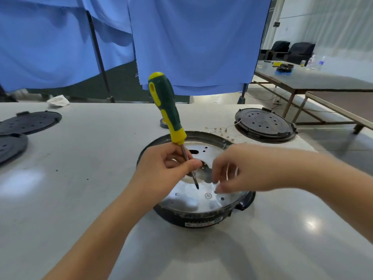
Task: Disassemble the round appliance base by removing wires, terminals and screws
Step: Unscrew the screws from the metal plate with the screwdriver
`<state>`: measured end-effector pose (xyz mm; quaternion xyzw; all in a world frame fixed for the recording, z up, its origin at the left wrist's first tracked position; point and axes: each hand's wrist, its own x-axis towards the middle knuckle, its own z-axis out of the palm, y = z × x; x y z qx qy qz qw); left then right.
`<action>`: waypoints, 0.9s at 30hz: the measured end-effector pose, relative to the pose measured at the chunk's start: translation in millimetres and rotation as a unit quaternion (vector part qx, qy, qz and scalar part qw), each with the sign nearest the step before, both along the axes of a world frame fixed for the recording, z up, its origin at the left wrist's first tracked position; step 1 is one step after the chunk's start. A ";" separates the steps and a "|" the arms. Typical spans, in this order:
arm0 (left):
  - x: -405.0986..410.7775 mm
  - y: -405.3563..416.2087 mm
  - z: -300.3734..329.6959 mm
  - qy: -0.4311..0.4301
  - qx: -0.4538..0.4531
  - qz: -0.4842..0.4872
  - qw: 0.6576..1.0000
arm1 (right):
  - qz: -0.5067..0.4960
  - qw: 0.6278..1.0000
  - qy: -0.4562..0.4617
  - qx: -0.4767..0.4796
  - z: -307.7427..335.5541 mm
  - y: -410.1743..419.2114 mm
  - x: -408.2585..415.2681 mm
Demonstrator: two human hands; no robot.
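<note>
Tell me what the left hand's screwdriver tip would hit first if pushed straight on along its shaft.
Probably the shiny metal plate of the round base: the screwdriver in the left hand slants down toward it, tip just above or touching; depth is unclear.

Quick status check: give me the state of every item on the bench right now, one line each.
Screwdriver: near upright, shaft pinched by left hand, tip on metal plate.
Right hand: blurred, fingertips at the plate, hold unclear.
Round base: open side up, metal plate in place.
Second base: far right, bottom up, untouched.
Black covers: lying flat, far left.
Loose wires: lying on table.
</note>
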<state>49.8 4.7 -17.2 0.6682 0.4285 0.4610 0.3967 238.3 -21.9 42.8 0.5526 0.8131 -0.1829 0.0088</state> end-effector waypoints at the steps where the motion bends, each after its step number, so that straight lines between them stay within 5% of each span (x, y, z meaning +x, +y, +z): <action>1: -1.8 0.3 -2.3 0.006 0.002 0.004 1.000 | 0.006 0.999 -0.027 -0.023 -5.2 -0.1 -4.6; 11: -1.0 1.7 -13.0 0.048 0.020 -0.014 0.999 | 0.024 0.983 -0.173 -0.063 -11.6 11.6 -34.2; 27: -2.7 2.2 -18.7 0.059 0.040 0.007 0.997 | 0.006 0.965 -0.179 -0.192 -8.9 23.3 -43.9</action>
